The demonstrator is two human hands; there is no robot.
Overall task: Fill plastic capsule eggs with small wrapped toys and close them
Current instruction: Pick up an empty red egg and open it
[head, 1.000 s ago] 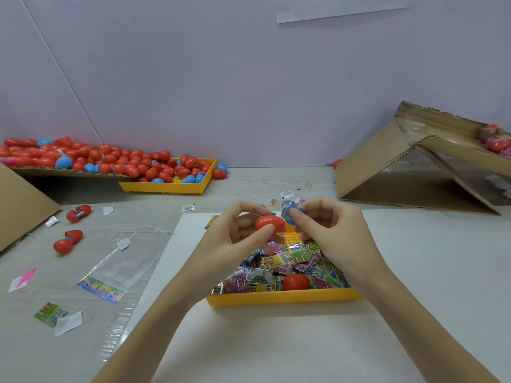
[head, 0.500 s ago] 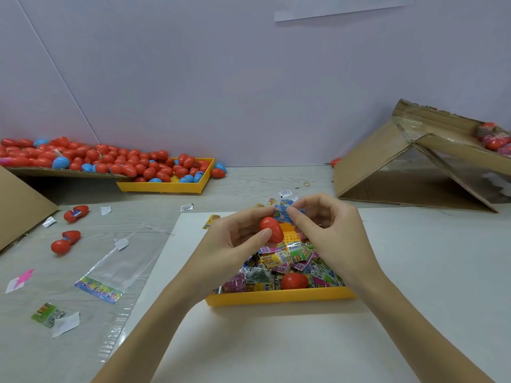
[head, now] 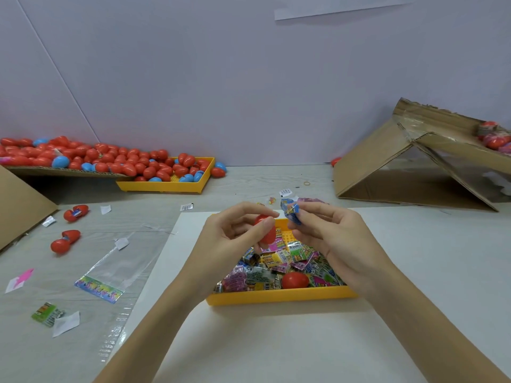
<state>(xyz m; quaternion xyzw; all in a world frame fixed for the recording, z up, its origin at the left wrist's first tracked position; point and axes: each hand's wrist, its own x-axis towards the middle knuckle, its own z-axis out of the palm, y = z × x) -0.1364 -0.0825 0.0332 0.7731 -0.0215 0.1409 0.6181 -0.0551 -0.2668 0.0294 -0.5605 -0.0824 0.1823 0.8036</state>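
Observation:
My left hand (head: pixel 235 236) grips a red capsule egg (head: pixel 266 230) between thumb and fingers above the near yellow tray (head: pixel 279 297). A small gap to its right, my right hand (head: pixel 329 233) pinches a blue wrapped toy (head: pixel 291 212) at its fingertips. The tray holds several colourful wrapped toys (head: pixel 276 261) and one red egg piece (head: pixel 294 280). Whether the held egg is open or closed is hidden by my fingers.
A far yellow tray (head: pixel 166 186) and a cardboard sheet hold several red and blue eggs (head: pixel 110 158) at back left. Two open red eggs (head: pixel 66 239) and a clear plastic bag (head: pixel 110 272) lie left. A folded cardboard box (head: pixel 414 167) stands back right.
The red egg has turned from lying sideways to nearly upright in my left hand. My right hand has drawn the blue toy a little away to the right.

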